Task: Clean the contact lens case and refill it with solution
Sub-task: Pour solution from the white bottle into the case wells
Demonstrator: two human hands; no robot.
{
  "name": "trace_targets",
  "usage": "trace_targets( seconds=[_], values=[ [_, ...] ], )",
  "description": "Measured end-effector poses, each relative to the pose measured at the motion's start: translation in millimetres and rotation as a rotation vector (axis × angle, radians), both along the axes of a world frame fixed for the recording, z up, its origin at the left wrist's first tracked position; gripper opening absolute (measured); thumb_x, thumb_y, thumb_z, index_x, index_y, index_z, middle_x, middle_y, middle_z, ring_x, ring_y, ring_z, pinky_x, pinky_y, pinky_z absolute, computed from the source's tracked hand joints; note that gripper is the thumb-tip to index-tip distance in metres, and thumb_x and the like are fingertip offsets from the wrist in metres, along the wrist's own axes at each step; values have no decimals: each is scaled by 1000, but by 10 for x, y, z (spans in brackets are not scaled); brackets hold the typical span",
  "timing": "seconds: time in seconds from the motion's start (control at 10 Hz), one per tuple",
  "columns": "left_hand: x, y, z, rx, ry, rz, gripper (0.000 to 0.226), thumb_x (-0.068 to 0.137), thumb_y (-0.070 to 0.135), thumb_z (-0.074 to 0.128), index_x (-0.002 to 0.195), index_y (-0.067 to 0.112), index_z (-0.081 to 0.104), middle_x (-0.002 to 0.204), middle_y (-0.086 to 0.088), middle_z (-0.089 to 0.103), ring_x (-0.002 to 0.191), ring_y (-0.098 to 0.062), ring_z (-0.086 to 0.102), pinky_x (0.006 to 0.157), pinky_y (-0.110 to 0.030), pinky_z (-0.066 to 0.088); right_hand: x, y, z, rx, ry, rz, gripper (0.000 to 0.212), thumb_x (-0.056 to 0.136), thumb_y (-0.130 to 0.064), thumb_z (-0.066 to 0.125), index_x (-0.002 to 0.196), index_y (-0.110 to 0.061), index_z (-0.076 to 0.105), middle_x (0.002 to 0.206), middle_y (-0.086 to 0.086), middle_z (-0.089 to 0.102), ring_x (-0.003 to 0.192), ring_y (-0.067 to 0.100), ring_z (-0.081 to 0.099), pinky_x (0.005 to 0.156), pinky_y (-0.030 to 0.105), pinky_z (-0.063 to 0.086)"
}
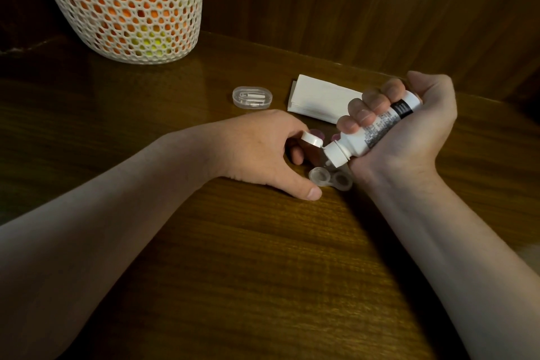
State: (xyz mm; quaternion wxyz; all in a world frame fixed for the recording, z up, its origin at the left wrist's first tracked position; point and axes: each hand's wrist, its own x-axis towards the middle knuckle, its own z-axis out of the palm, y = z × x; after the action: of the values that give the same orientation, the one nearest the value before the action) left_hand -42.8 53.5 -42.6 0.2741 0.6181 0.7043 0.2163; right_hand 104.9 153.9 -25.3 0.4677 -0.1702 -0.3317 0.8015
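A right hand point(409, 131) grips a white solution bottle point(377, 131), tipped nozzle-down over a clear lens case point(330, 179) lying open on the wooden tabletop point(263, 257). The left hand point(263, 152) rests just left of the case, fingers loosely curled, holding nothing. The case looks light and slippery; steady it by its rim. Tissues point(318, 99) lie farther back.

Right hand point(409, 131) grips white solution bottle point(377, 131) tilted nozzle-down over clear lens case point(330, 179) on wooden table point(263, 257) — left hand point(263, 152) rests beside case — tissues point(318, 100), mesh basket point(122, 2) behind.
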Motion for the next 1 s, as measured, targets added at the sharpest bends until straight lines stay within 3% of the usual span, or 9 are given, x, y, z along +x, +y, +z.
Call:
trace_targets(
  seconds=[0.2,1.0],
  values=[
    [-8,8,-20,5,8,5,47,72,61,90,105,36,68,98,14,68,74,8,58,63,-20,42,2,6,5,-11,0,-8,42,98,-29,47,58,-18,48,52,-2,42,42,15,38,45,23,35],
    [-5,9,-20,19,4,-9,45,73,59,89,104,35,68,96,14,67,73,14,55,61,-17,40,-1,13,8,-2,-2,-2,42,98,-29,46,58,-19,47,51,-3,41,42,15,37,45,23,34]
  ],
)
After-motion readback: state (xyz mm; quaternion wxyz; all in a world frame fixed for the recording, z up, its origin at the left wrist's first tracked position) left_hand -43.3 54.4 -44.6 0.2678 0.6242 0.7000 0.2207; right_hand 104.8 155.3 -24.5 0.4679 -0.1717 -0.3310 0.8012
